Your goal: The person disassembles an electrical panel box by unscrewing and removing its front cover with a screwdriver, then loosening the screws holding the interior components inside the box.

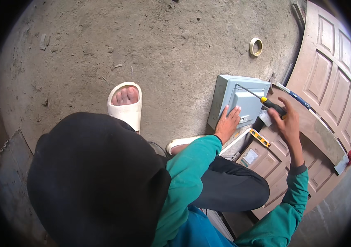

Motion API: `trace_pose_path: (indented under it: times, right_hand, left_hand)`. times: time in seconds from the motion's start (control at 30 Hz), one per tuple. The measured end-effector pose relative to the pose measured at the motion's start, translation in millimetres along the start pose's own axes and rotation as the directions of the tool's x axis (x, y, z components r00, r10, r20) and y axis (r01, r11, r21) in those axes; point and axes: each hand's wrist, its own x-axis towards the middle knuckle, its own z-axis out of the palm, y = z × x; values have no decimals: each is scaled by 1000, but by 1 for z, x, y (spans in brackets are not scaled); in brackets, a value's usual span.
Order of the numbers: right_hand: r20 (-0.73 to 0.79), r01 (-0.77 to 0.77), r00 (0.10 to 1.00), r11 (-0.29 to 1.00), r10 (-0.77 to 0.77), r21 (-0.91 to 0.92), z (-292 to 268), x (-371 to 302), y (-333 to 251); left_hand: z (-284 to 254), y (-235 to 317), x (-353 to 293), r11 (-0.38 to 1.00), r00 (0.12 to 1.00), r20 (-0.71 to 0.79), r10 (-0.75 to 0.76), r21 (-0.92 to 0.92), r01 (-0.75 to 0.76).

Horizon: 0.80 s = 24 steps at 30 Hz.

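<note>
A grey metal electrical panel box (247,100) sits on the ground at the right, its raised cover facing up. My left hand (228,124) lies with its fingers spread on the lower left of that cover, holding nothing. In my right hand (289,124) is a screwdriver (265,100) with a black and yellow handle, gripped between thumb and fingers. Its long shaft slants across the cover, and the tip meets the upper left corner of the cover. Whether a screw is under the tip is too small to tell.
Brown panelled doors (326,61) lie at the right. On them rest a hammer (293,95) with a blue grip and a yellow spirit level (260,138). A roll of tape (256,47) stands on the rough concrete floor (163,49). White sandals (125,111) are on my feet.
</note>
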Motion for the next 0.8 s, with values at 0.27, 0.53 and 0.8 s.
trace_pose_path:
  times: [0.27,0.53,0.8]
  right_hand:
    - [80,136,988,988,-130,-75,0,-6,-5]
    - [330,-698,716,622,615,356,-3,-3,-9]
    - [173,270,956,942,-237,-200,-4,-14,1]
  left_hand:
    - [2,2,2,1000,1000,-5,-3,3,3]
    - [3,1,2,997,999,-31,-14,-81,12]
    - [1,1,2,999,1000,17,-16,-46,17]
